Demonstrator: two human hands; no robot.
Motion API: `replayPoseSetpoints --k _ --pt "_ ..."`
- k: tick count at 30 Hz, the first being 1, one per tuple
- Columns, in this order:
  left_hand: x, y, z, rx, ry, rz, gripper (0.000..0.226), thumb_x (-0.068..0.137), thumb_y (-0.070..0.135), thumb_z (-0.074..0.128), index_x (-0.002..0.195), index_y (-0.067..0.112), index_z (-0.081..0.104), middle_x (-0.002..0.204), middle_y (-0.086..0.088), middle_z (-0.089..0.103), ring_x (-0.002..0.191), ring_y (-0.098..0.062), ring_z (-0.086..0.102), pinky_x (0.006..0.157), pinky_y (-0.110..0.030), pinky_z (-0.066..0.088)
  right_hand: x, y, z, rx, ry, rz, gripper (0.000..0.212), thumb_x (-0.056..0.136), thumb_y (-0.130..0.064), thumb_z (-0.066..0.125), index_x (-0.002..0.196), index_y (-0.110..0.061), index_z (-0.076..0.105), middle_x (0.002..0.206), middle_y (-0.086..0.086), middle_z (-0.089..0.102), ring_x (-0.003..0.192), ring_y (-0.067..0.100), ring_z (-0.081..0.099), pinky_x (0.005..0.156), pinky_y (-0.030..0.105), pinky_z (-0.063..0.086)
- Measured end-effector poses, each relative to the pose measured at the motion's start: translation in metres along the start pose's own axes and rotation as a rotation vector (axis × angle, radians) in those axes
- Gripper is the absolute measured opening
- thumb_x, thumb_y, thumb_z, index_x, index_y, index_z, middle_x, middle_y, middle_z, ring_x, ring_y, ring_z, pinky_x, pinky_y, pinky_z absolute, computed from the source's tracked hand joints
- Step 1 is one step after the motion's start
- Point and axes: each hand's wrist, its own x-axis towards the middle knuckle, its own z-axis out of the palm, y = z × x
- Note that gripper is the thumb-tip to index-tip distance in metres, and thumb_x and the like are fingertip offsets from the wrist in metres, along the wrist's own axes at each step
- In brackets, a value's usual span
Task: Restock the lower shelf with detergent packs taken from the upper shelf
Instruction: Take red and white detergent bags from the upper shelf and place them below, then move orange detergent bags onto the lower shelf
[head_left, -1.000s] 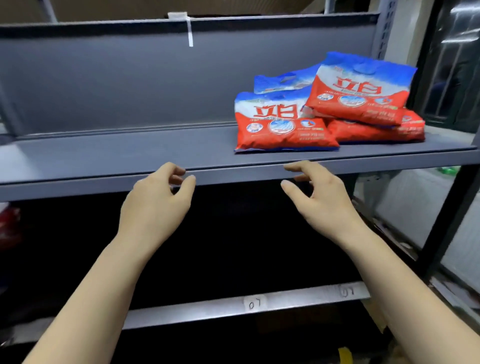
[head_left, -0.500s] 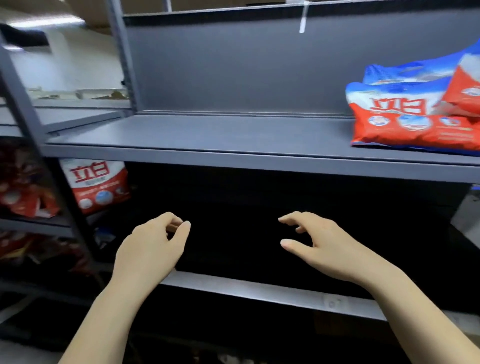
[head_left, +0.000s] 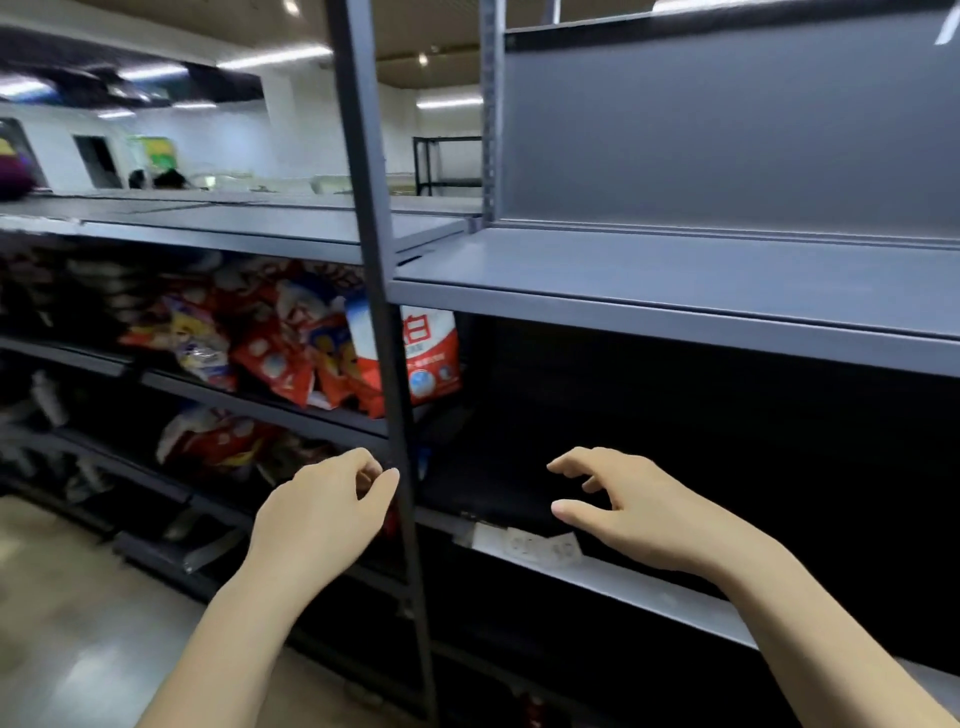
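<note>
Grey upper shelf (head_left: 675, 270) is showing no packs; both hands, left hand (head_left: 322, 512) and right hand (head_left: 639, 512), are hovering loosely curled, holding nothing, before the dark lower shelf (head_left: 613, 577).

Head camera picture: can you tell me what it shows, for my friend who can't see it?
Two empty hands, the left hand and the right hand, reach with loosely curled fingers toward a dark lower shelf. The grey upper shelf above looks bare here. Red and white detergent packs sit behind a metal post in the next bay.
</note>
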Motion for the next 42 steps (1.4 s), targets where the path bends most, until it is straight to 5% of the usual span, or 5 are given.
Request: replayPoseSetpoints --k 8,16,29,38,42 --pt "0.022 -0.107 -0.037 0.016 0.007 -0.130 0.024 0.094 0.055 0.041 0.095 0.037 0.056 0.077 0.019 0.057 0.065 -0.002 0.055 0.050 -0.022 0.037 0.078 -0.075 0.053 -0.016 -0.088 -0.076 0.046 0.090 -0.051 0.051 0.133 -0.037 0.044 0.133 -0.017 0.049 0.117 0.001 0.047 0.093 0.021 0.041" --pt "0.057 -0.190 -0.054 0.008 0.043 -0.251 0.024 0.093 0.054 0.041 0.088 0.036 0.056 0.081 0.020 0.061 0.073 -0.005 0.058 0.060 -0.025 0.045 0.170 -0.125 0.101 -0.006 -0.140 -0.185 0.045 0.089 -0.054 0.051 0.130 -0.037 0.045 0.131 -0.015 0.050 0.105 0.000 0.049 0.087 0.021 0.041" --pt "0.207 -0.300 -0.063 0.098 0.043 -0.299 0.023 0.095 0.053 0.040 0.092 0.037 0.057 0.084 0.020 0.063 0.073 -0.006 0.060 0.059 -0.024 0.046 0.351 -0.167 0.176 0.053 -0.168 -0.182 0.049 0.091 -0.051 0.051 0.135 -0.031 0.042 0.135 -0.009 0.048 0.118 0.008 0.049 0.094 0.027 0.042" --pt "0.299 -0.353 -0.061 0.013 0.017 -0.294 0.023 0.096 0.050 0.041 0.095 0.034 0.057 0.088 0.021 0.059 0.073 -0.004 0.059 0.059 -0.023 0.047 0.444 -0.184 0.191 0.088 -0.167 -0.105 0.046 0.091 -0.050 0.053 0.133 -0.033 0.044 0.132 -0.010 0.050 0.107 0.007 0.054 0.089 0.029 0.048" --pt "0.339 -0.378 -0.058 -0.052 0.035 -0.297 0.024 0.096 0.049 0.042 0.101 0.033 0.058 0.096 0.016 0.059 0.086 -0.010 0.059 0.071 -0.028 0.050 0.475 -0.191 0.199 0.106 -0.147 -0.066 0.042 0.089 -0.051 0.054 0.128 -0.037 0.046 0.123 -0.014 0.054 0.089 -0.004 0.051 0.076 0.021 0.045"
